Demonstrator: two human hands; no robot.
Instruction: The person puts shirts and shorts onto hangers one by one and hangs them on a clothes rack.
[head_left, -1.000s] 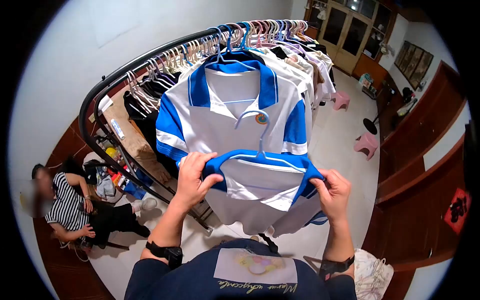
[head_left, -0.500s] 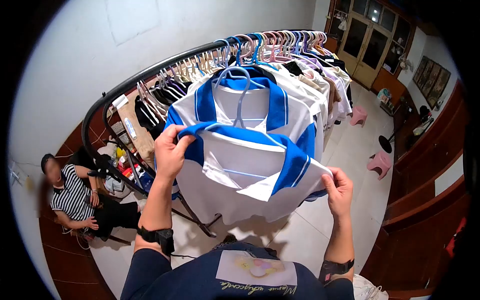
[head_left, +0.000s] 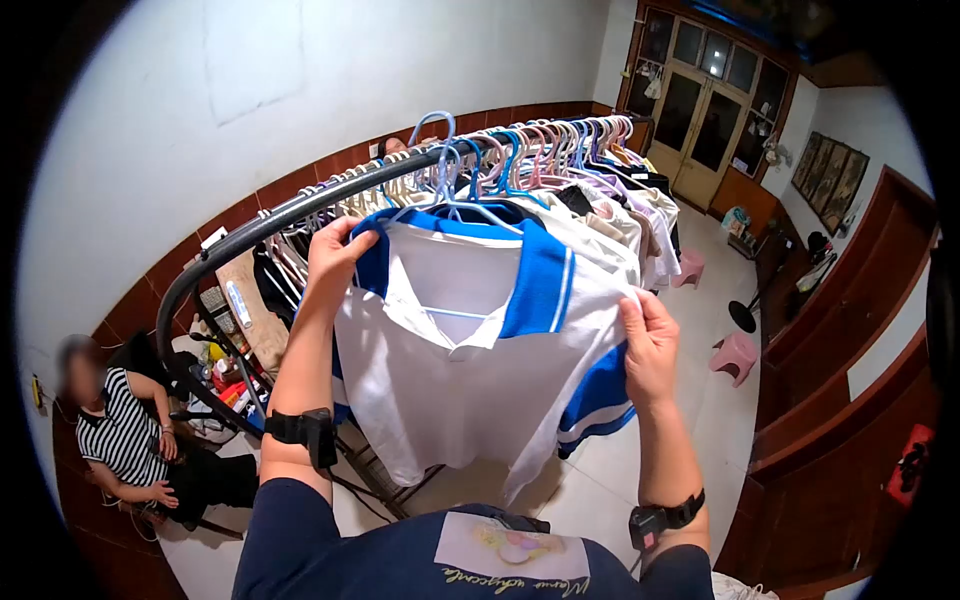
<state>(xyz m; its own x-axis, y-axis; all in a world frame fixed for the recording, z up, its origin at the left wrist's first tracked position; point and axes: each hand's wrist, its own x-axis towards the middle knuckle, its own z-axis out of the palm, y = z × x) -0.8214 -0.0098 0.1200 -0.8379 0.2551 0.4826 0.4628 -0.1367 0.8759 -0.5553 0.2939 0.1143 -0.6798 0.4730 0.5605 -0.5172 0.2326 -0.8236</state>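
Note:
A white polo shirt (head_left: 450,370) with blue collar and sleeves hangs on a light-blue hanger (head_left: 433,122) in front of me. The hanger's hook is up at the black rail (head_left: 330,192); whether it rests on the rail I cannot tell. My left hand (head_left: 338,255) pinches the collar on the left side. At the right shoulder, near the blue sleeve, my right hand (head_left: 648,340) grips the white cloth. Other garments (head_left: 590,225) on hangers are lined up right behind the shirt.
A seated person in a striped top (head_left: 125,425) is at the left, near a cluttered shelf. Part of another person's head (head_left: 393,146) shows behind the rail. Pink stools (head_left: 734,358) stand on the floor at the right, and double doors (head_left: 700,130) are at the back.
The held shirt and its hanger have moved up and away from me to the rail, now covering the similar shirt behind. My left hand has risen with the collar; my right hand stays on the shoulder.

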